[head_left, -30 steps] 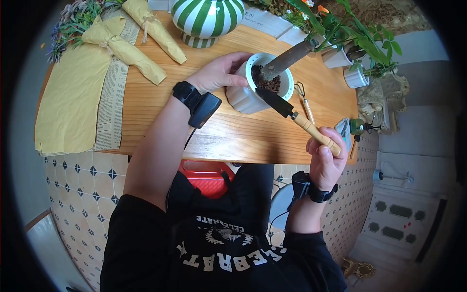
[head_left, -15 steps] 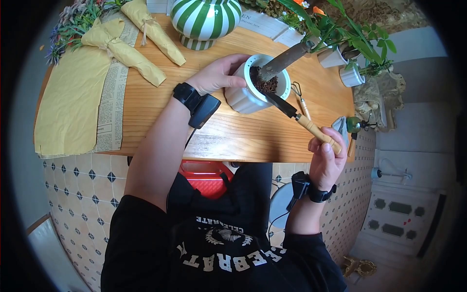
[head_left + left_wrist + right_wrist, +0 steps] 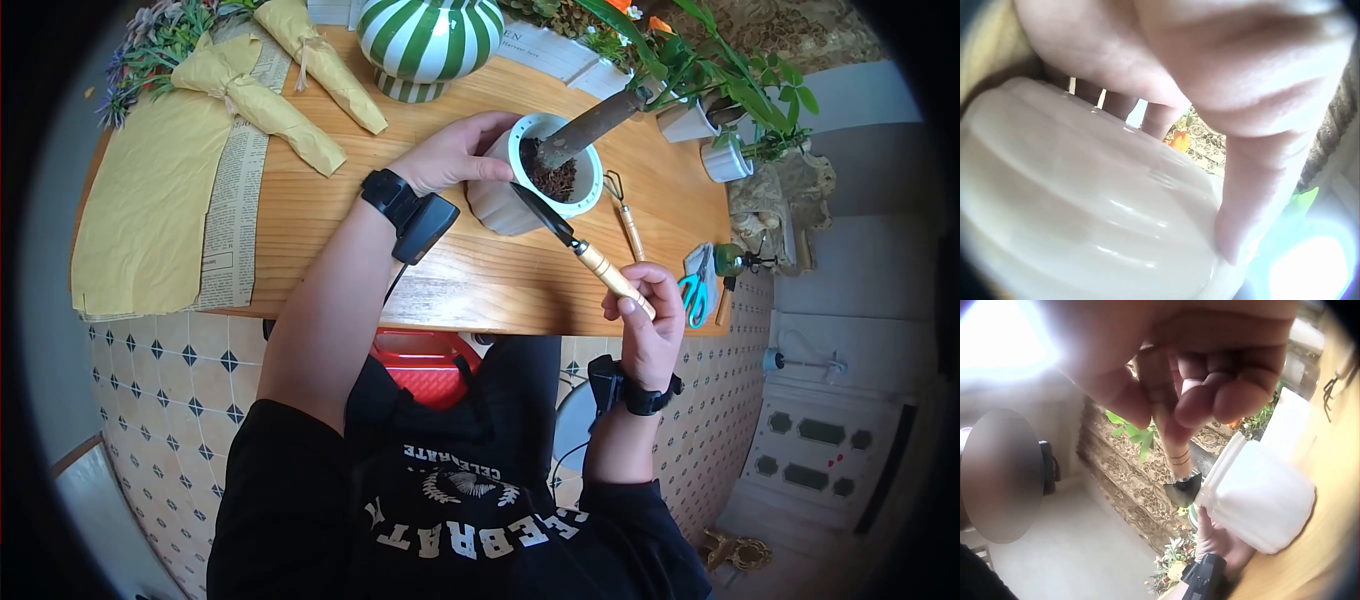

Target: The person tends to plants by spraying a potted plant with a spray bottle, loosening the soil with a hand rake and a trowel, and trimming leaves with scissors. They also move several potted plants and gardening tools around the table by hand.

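Observation:
A white plastic flower pot point(image 3: 505, 208) sits tilted on the wooden table, dark crumbly soil point(image 3: 553, 182) inside it. From the soil rises a plant's thick brown stem point(image 3: 596, 126), leaning right. My left hand point(image 3: 452, 158) grips the pot at its left side, thumb at the rim and fingers round the far wall, as the left wrist view also shows. With my right hand point(image 3: 650, 315) I hold a small hand trowel point(image 3: 604, 268) by the end of its wooden handle. The trowel's dark blade point(image 3: 545, 214) lies along the pot's near rim, its tip close to my left thumb.
A small hand rake point(image 3: 631, 230) and turquoise-handled scissors point(image 3: 697, 296) lie to the right. A green-striped vase point(image 3: 430, 40) stands at the back. Paper-wrapped bouquets point(image 3: 285, 130) and newspaper point(image 3: 232, 215) cover the left side. Small potted plants point(image 3: 727, 160) stand back right.
The trowel has moved from over the soil, out to the pot's near rim, and my right hand has shifted left with it. The scissors' handles now show. My left hand keeps its hold.

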The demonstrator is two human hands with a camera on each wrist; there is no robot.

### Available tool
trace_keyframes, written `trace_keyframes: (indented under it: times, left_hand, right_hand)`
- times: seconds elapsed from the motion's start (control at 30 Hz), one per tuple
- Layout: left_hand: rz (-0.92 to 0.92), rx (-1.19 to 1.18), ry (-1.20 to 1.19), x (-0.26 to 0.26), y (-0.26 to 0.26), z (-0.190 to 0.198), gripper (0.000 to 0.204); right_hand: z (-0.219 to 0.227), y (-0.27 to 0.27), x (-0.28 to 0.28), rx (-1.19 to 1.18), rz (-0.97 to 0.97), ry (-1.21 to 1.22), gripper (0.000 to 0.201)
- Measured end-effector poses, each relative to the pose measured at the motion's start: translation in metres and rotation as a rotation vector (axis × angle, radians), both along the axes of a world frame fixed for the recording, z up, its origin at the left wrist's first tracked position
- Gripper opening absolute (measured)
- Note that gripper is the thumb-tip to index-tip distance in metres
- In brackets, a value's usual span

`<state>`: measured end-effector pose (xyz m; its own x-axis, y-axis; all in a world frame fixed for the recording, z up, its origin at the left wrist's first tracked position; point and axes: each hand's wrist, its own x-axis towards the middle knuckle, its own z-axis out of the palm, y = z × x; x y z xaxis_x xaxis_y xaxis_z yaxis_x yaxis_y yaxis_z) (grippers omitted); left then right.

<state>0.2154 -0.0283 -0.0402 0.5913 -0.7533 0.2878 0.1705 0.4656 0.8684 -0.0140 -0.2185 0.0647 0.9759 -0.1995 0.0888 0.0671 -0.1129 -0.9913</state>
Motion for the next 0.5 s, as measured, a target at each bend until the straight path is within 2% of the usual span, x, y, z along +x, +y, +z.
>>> trace_keyframes:
  times: [0.5]
  left_hand:
    - [-0.014, -0.002, -0.006, 0.0000, 0.0003, 0.0011, 0.085]
  right_hand:
    - [-0.0036, -0.0046, 0.0020, -0.037, -0.067, -0.076, 0.032]
